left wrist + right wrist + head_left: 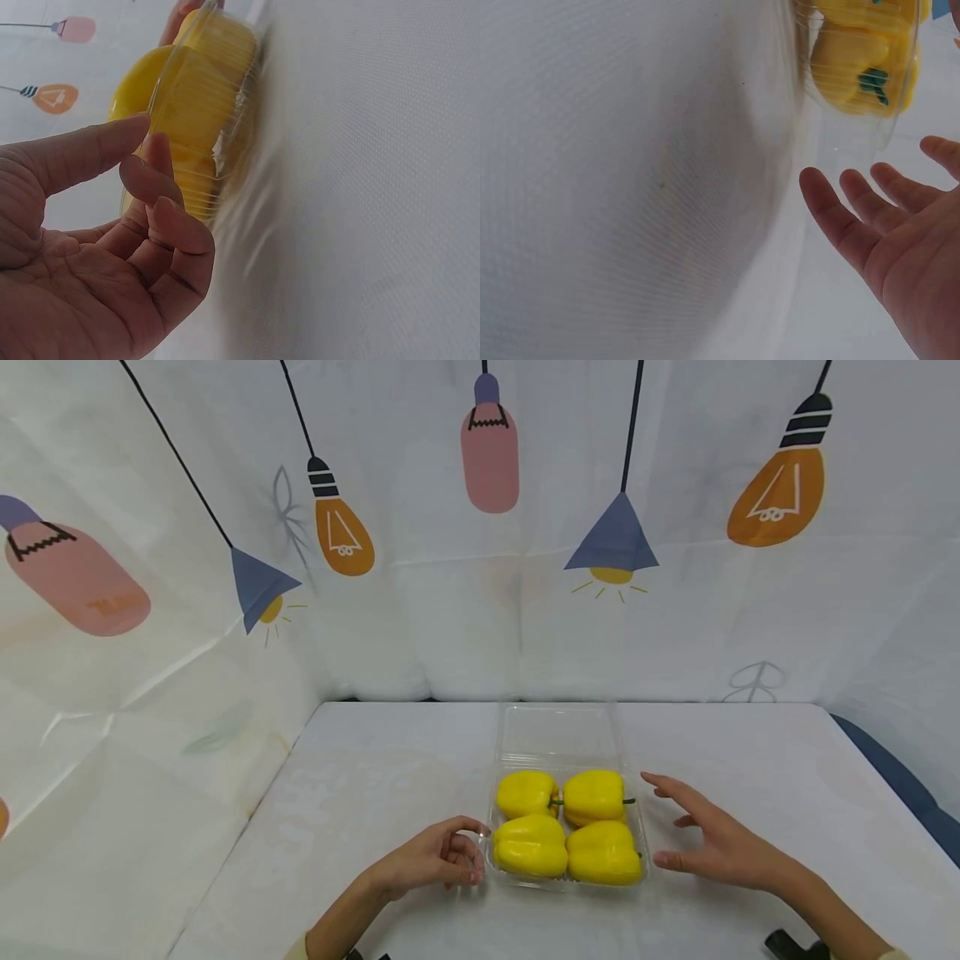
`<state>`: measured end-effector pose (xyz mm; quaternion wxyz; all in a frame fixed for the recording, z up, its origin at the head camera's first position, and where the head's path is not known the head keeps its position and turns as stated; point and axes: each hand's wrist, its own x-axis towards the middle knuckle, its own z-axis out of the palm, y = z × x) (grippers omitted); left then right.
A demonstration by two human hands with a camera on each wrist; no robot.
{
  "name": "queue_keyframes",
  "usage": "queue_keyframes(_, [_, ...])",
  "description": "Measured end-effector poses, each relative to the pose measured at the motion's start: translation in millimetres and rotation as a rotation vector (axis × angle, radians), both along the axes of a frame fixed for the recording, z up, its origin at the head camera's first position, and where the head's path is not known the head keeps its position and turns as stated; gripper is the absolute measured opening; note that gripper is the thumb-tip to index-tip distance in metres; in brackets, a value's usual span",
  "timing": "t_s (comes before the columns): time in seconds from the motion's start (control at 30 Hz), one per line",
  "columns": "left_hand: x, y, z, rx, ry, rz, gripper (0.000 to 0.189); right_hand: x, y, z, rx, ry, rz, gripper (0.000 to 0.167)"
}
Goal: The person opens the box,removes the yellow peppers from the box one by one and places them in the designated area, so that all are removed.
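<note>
A clear plastic clamshell container (517, 883) lies on the table with its lid (557, 731) folded back, away from me. Several yellow bell peppers (529, 846) fill its base in two rows; green stems show on some. At the left side, my left hand (438, 856) pinches the container's rim with its fingertips, the other fingers curled below, as the left wrist view shows. My right hand (712, 839) is held just off the container's right side, fingers spread and holding nothing. In the right wrist view, its fingertips (815, 180) are apart from the container wall.
The white table (375, 760) runs back to a white curtain (420, 610) printed with hanging lamps and bulbs. A dark blue object (900, 781) sits beyond the right table edge. Near the right forearm is a black item (787, 945).
</note>
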<state>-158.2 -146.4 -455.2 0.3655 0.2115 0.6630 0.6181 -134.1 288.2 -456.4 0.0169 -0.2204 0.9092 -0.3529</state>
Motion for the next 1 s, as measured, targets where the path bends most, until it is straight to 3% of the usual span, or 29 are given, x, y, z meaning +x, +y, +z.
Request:
queue_keyframes(0.27, [0.3,1.3,2.3,-0.005,-0.002,0.011,0.050,1.6,-1.3,-7.1,-0.044,-0.069,-0.003,0.095])
queue_keyframes(0.43, [-1.0,0.6,-2.2,-0.005,-0.001,0.004,0.051,2.7,-1.6,-9.2,-0.067,-0.053,0.028,0.092])
queue_keyframes(1.0, [0.6,0.9,-1.3,-0.022,-0.007,0.014,0.051,3.1,-4.6,-9.0,-0.012,-0.113,0.002,0.094])
